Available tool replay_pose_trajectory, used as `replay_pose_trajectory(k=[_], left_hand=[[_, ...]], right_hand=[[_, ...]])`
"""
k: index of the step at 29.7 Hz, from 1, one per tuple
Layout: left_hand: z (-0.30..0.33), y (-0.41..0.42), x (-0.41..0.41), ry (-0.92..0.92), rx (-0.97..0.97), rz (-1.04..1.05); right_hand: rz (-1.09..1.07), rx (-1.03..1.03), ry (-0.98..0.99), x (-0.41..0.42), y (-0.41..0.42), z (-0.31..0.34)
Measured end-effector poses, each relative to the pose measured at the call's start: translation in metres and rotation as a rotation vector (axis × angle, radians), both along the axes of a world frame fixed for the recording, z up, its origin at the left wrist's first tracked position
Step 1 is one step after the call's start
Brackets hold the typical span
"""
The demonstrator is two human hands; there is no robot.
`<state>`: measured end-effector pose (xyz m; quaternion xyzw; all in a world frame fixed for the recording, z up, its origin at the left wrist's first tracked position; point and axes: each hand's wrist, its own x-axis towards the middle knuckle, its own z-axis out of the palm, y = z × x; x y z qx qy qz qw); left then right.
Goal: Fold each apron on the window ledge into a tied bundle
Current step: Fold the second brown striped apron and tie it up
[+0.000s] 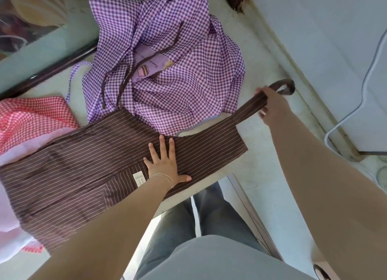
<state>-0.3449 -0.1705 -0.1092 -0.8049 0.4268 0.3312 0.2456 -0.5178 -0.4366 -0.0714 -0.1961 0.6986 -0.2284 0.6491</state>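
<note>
A brown pinstriped apron (pixel 83 166) lies folded lengthwise across the white window ledge (pixel 255 164). My left hand (pixel 163 162) presses flat on it, fingers spread, near a white care label (pixel 139 178). My right hand (pixel 272 107) grips the apron's brown striped neck strap (pixel 247 110) and holds it stretched out to the right, the loop end (pixel 284 87) sticking out past my fingers. A crumpled purple gingham apron (pixel 167 70) with dark brown ties lies behind the brown one. A red gingham and pink apron (pixel 27 122) sits at the left, partly under the brown one.
A dark window frame bar (pixel 48 70) runs along the ledge's far left. A white cable (pixel 356 95) hangs along the wall on the right. The ledge's front edge is near my legs (pixel 199 227).
</note>
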Motion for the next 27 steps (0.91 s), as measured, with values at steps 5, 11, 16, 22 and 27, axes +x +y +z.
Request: replay_pose_trajectory(k=[5, 11, 16, 22, 27], left_hand=[[0.000, 0.006, -0.001, 0.021, -0.071, 0.013], [0.004, 0.020, 0.011, 0.147, -0.408, 0.235], [0.012, 0.038, 0.013, 0.209, -0.795, 0.728], [0.012, 0.050, 0.006, 0.059, -0.837, 0.546], [-0.006, 0.050, -0.010, 0.046, -0.735, -0.387]], right_hand=[[-0.322, -0.242, -0.392, -0.006, -0.019, 0.035], [0.219, -0.587, 0.027, 0.046, 0.083, 0.057], [1.255, -0.824, 0.239, 0.072, 0.186, 0.007], [1.658, -0.946, 0.440, 0.054, 0.184, -0.033], [1.538, -1.288, 0.655, 0.022, 0.146, -0.046]])
